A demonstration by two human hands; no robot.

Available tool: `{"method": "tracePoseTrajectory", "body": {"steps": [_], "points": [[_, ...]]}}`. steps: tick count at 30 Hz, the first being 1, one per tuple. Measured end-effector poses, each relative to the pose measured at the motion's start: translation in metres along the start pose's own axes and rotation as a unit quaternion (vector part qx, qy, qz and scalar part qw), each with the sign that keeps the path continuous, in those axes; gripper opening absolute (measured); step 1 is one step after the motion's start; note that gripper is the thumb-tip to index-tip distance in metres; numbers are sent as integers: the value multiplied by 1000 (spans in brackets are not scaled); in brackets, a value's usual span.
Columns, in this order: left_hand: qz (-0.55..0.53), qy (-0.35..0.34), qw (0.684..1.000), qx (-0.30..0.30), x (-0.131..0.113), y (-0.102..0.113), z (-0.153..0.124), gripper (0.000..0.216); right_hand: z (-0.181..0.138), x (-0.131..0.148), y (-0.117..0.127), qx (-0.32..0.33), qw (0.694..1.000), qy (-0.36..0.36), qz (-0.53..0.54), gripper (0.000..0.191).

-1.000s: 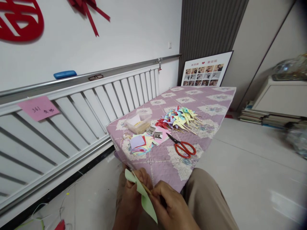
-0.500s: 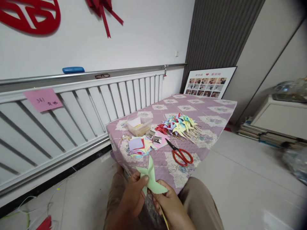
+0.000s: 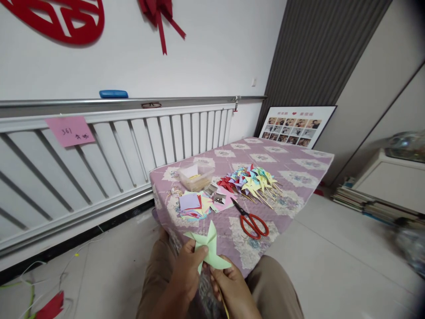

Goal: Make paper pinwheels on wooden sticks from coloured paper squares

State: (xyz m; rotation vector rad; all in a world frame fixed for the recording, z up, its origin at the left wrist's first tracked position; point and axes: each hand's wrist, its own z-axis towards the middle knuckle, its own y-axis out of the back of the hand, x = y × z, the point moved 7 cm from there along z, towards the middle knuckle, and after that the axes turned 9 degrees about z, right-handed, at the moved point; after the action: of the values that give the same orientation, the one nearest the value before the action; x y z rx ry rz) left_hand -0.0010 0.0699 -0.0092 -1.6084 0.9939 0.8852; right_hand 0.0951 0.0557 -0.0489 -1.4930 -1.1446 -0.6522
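A light green paper pinwheel [image 3: 211,252] is held over my lap, at the near edge of the table. My left hand [image 3: 190,265] pinches it, thumb pressed near its centre. Closed around a thin wooden stick [image 3: 224,302] below the pinwheel is my right hand [image 3: 229,283]; its fingertips meet the lower blade. The join between stick and paper is hidden by my fingers. Just beyond lie a stack of coloured paper squares [image 3: 192,204], red-handled scissors [image 3: 249,221] with blades slightly apart, and a small box of metal pins [image 3: 219,198].
A pile of finished pinwheels [image 3: 252,180] on sticks lies mid-table. Behind the paper stands a clear plastic box [image 3: 199,177]. The patterned tablecloth [image 3: 265,158] runs back to a framed photo board [image 3: 299,126]. A white radiator [image 3: 126,150] borders the left side.
The view has shifted slightly, so the room appears further right and the table a little lower. Both hands keep hold of the green pinwheel and stick, with little movement.
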Motion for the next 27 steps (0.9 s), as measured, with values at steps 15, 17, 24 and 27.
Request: {"method": "tracePoseTrajectory", "body": {"steps": [15,17,24,27], "points": [[28,6,997,-73,5,37,31,28,11,2,31,-20,959,123,-256,25],[-10,1,999,-52,4,38,32,36,12,2,36,-26,964,115,-239,24],[102,-5,986,-131,26,68,42,43,19,-1,54,-52,978,102,-174,29],[218,-49,970,-93,33,59,52,34,26,-7,64,-83,979,116,-143,34]]}}
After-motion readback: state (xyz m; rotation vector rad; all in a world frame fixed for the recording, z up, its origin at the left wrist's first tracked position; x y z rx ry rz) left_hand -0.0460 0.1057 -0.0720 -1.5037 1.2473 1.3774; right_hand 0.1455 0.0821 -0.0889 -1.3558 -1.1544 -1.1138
